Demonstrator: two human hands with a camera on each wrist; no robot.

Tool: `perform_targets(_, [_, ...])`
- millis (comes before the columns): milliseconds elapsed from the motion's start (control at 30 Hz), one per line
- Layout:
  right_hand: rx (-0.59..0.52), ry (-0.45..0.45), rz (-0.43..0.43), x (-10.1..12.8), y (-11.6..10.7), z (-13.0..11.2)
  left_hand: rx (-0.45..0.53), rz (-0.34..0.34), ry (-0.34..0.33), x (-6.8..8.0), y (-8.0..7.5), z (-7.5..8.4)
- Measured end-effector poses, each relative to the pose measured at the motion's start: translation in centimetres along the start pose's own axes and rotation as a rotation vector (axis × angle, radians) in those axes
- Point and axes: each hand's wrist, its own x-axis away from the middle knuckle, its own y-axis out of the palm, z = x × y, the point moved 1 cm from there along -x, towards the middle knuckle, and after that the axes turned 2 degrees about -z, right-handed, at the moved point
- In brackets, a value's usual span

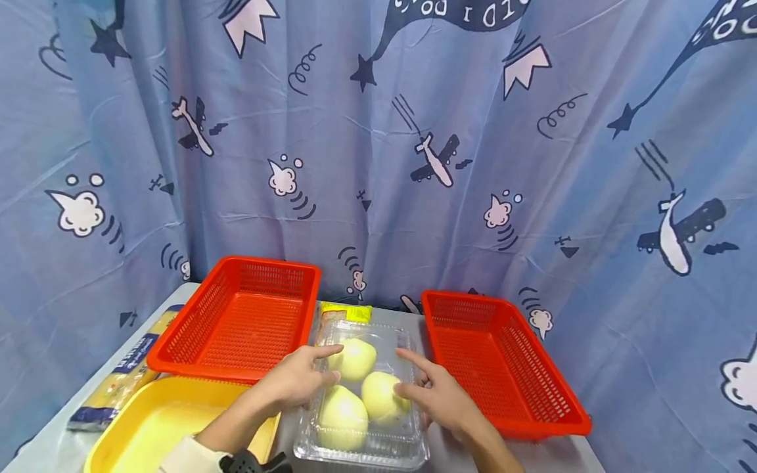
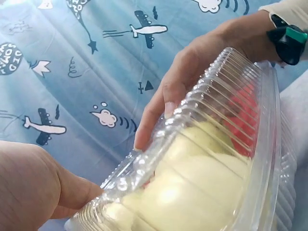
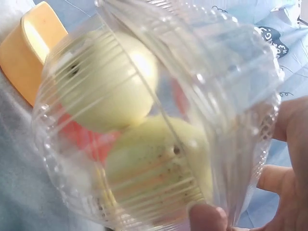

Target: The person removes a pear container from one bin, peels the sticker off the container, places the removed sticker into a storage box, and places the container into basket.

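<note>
A clear plastic clamshell box with ribbed sides sits in front of me, its lid down. Inside, three pale yellow-green round fruits show through the plastic. My left hand grips the box's left side, thumb and forefinger lying over the lid's edge. On the opposite side, my right hand holds the box, thumb and forefinger over the lid and the other fingers bent down the side. In the right wrist view, two of the fruits show dark specks, and the thumb presses at the ribbed edge.
A red basket stands at the back left and another red basket at the right. A yellow tray lies at the front left, beside a long blue-ended package. Behind the box is a yellow packet; a patterned curtain hangs beyond.
</note>
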Motion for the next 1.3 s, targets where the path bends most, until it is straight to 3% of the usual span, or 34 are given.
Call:
perform_targets(400, [0.056,-0.013,-0.03,-2.5,0.3,-3.0,-0.046,0.043,-0.062,-0.6,-3.6,1.3])
perform_targets(600, [0.024,-0.022,-0.058,-4.1,1.1,-4.4,-0.065,0.072,-0.084,-0.7,-5.7,1.7])
perform_targets(833, [0.045,-0.012,-0.082,-5.7,2.0,-5.2,-0.032,0.053,-0.149,-0.8,-7.2,1.2])
perform_targets(1300, [0.093,0.015,-0.137,-8.8,4.5,-6.6,-0.067,0.05,-0.155,-0.5,-11.1,-0.1])
